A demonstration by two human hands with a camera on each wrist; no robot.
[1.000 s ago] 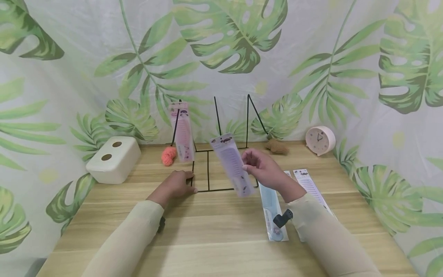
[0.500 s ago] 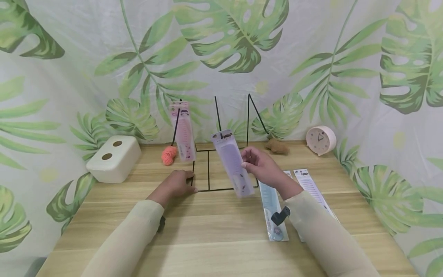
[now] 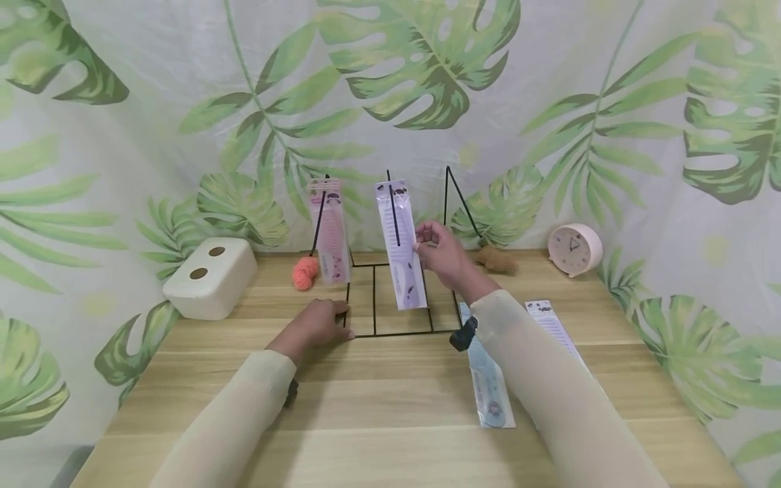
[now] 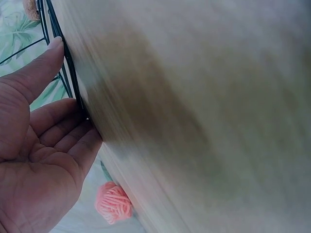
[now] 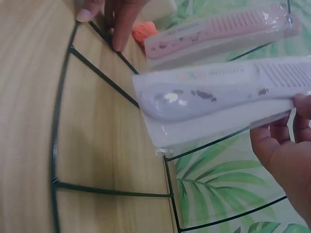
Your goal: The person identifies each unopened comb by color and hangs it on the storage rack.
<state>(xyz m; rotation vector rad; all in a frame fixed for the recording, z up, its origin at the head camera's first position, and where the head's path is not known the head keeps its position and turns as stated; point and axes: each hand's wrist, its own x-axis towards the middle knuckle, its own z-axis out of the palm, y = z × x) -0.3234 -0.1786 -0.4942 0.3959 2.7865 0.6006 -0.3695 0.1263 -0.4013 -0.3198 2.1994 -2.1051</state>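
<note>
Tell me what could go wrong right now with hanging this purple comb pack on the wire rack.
The purple comb pack sits at the middle prong, held only at its edge by the right hand; if it is not fully hooked, it might slide off once released. The wire rack looks light, and only the left hand steadies its base, so a tug could tip it and shake the pink comb pack off.

tabletop (image 3: 390, 407): pale wood grain — smooth, matt
rack (image 3: 390, 325): thin black metal wire
purple comb pack (image 3: 401, 244): glossy clear plastic sleeve over smooth plastic
yarn ball (image 3: 304, 272): fuzzy orange wool
curtain (image 3: 122, 135): soft printed cloth — matt
</note>
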